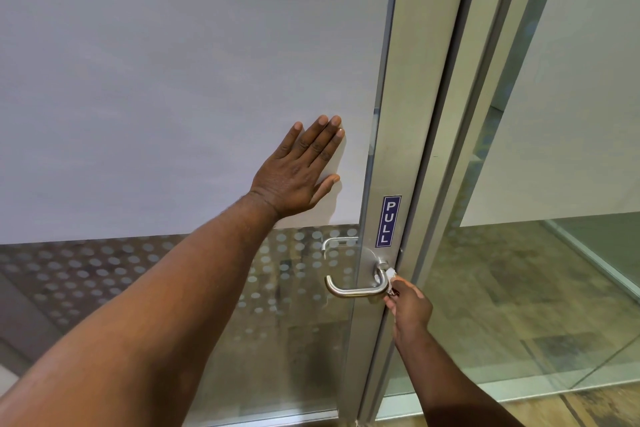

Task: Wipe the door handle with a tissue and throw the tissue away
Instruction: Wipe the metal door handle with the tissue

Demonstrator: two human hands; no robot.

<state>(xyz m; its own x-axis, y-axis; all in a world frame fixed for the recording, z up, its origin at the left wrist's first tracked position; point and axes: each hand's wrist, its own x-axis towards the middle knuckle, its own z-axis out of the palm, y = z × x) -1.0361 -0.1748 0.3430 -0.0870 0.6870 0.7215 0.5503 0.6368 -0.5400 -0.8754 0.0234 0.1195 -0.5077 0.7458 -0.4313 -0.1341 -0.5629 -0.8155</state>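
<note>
A brushed-metal lever door handle (353, 289) juts from the aluminium frame of a glass door, below a blue PULL sticker (388, 221). My right hand (410, 310) pinches a small white tissue (391, 274) and presses it against the handle's right bend, close to its pivot. Most of the tissue is hidden by my fingers. My left hand (299, 168) lies flat with fingers spread on the frosted door panel (173, 80), up and to the left of the handle.
A second handle (334, 243) shows through the glass on the door's far side. The lower pane (138, 274) carries a dotted frosting pattern. To the right stand the door jamb (485, 114) and another glass partition (571, 253), with wood-look flooring beyond.
</note>
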